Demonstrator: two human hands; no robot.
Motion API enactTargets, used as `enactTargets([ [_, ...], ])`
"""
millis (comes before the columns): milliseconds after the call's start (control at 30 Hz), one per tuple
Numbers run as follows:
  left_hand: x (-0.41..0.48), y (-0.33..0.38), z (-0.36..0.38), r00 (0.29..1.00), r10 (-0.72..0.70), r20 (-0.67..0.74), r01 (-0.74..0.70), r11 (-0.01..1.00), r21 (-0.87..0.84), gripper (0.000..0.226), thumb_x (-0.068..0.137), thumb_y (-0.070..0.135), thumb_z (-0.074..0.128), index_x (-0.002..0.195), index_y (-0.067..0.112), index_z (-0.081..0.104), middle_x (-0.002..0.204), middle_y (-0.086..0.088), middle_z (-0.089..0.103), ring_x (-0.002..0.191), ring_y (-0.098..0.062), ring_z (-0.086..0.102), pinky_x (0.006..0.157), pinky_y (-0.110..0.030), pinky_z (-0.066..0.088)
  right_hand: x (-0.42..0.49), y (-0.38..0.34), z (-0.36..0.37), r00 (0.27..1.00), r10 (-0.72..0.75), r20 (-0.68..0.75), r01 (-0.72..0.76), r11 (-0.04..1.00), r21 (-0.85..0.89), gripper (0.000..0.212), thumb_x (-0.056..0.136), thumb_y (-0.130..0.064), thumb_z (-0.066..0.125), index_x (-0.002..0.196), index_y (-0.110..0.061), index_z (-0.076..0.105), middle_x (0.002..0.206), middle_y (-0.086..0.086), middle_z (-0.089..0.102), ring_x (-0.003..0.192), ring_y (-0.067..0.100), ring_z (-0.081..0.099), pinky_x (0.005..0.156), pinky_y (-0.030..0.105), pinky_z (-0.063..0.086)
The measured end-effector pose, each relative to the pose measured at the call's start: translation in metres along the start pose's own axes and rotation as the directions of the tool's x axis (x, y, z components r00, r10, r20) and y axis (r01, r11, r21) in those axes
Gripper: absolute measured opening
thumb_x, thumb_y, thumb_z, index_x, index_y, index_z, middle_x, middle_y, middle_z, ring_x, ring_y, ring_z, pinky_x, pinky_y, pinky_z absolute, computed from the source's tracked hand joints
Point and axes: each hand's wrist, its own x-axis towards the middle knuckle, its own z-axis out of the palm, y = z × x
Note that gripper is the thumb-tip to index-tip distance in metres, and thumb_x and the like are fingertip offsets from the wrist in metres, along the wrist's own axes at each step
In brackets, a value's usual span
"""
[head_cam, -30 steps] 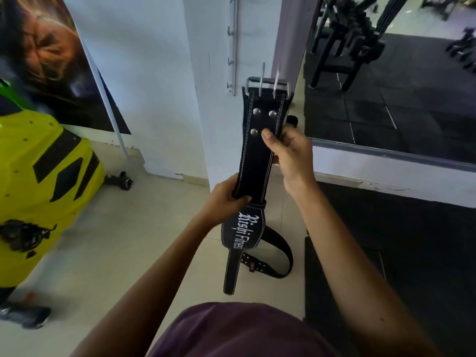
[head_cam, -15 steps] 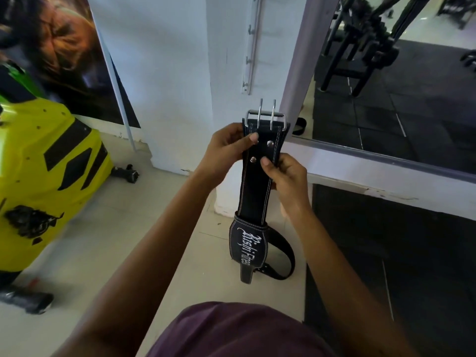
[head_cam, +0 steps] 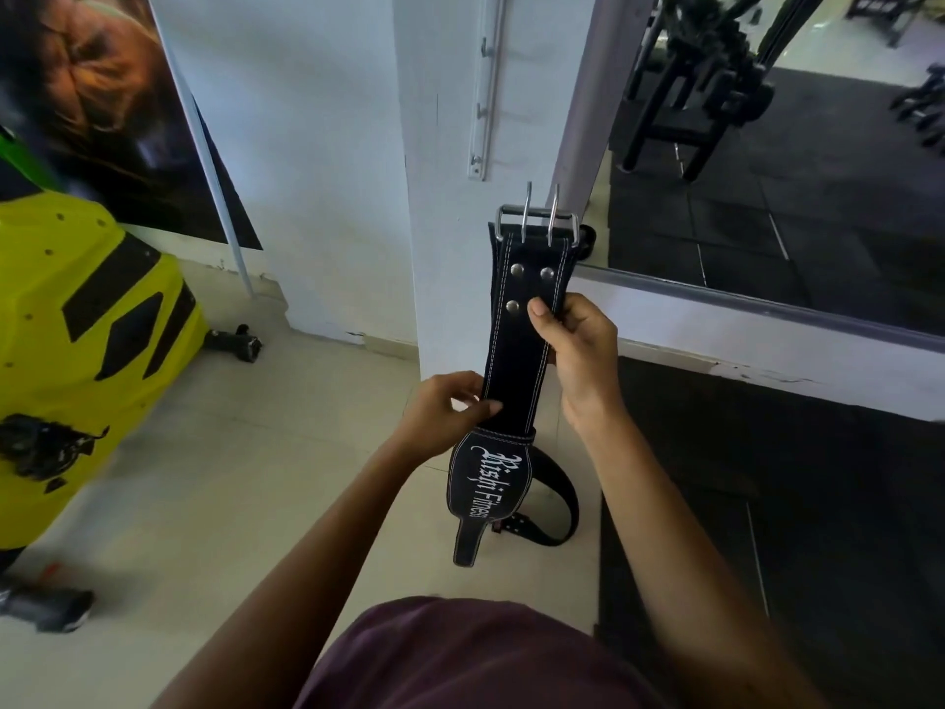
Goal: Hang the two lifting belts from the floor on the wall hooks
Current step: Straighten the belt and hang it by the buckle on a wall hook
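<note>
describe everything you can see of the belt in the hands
The belt is black, leather by its look, with white stitching along both edges. It is held upright, buckle end up: a steel two-prong buckle, then three visible rivets. Lower down it widens into a padded back panel lettered in white, which narrows to a tail hanging free above the floor. The right hand pinches its right edge near the rivets; the left hand grips its left edge just above the panel. It is not on the hook rail.

1. The single head-worn camera looked forward and down, close over both forearms.
2. The white pillar (head_cam: 450, 207) stood at twelve o'clock, floor tiles (head_cam: 215, 483) toward eight o'clock.
</note>
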Motion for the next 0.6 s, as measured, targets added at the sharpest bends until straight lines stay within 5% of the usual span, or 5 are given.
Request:
enactTargets([
  [167,0.020,0.042,-0.013,0.961,0.032,-0.275,-0.105,0.961,-0.257,0.012,0.082,0.019,0.075,0.082,0.013,0.065,0.069,0.006,0.065,0.063,-0.001,0.060,0.065,-0.026,0.050,0.001,-0.005,0.005,0.999,0.000,-0.045,0.000,1.000,-0.010,0.030,0.086,-0.002,0.068,0.114,0.000,0.057,0.097,0.010,0.071,0.085,0.016,0.068,0.068,0.026,0.056],
  [233,0.027,0.052,-0.020,0.928,0.026,-0.371,-0.143,0.945,-0.293,0.018,0.078,0.019,0.079,0.083,0.010,0.064,0.069,0.002,0.064,0.064,-0.007,0.060,0.064,-0.033,0.053,0.000,-0.004,0.006,1.000,-0.010,-0.022,0.009,0.999,-0.051,0.046,0.084,0.004,0.069,0.124,-0.006,0.048,0.099,0.008,0.072,0.084,0.013,0.071,0.065,0.028,0.058],
  [333,0.032,0.053,-0.026,0.933,0.018,-0.360,-0.144,0.933,-0.329,0.031,0.075,0.020,0.080,0.098,0.014,0.061,0.076,-0.002,0.065,0.071,-0.017,0.062,0.077,-0.053,0.057,-0.003,0.001,0.001,0.999,-0.048,0.017,0.049,0.997,-0.064,0.071,0.083,0.005,0.069,0.138,-0.026,0.036,0.100,0.003,0.073,0.090,0.008,0.073,0.069,0.022,0.057],
  [433,0.033,0.053,-0.031,0.950,0.054,-0.308,-0.162,0.927,-0.339,0.057,0.077,0.020,0.079,0.127,0.025,0.052,0.074,0.001,0.066,0.073,-0.015,0.065,0.081,-0.046,0.058,0.003,0.000,0.001,0.999,-0.038,0.009,0.038,0.996,-0.080,0.061,0.082,-0.001,0.073,0.135,-0.018,0.047,0.103,0.003,0.073,0.095,0.010,0.073,0.075,0.028,0.060],
  [600,0.045,0.047,-0.048,0.963,0.019,-0.268,-0.122,0.920,-0.373,0.039,0.072,0.029,0.080,0.110,0.028,0.068,0.080,0.008,0.061,0.082,-0.014,0.062,0.086,-0.054,0.056,0.011,0.000,0.010,0.993,-0.097,-0.067,0.077,0.965,-0.253,0.052,0.070,-0.024,0.084,0.115,-0.026,0.058,0.127,0.005,0.056,0.117,0.015,0.057,0.098,0.045,0.053],
])
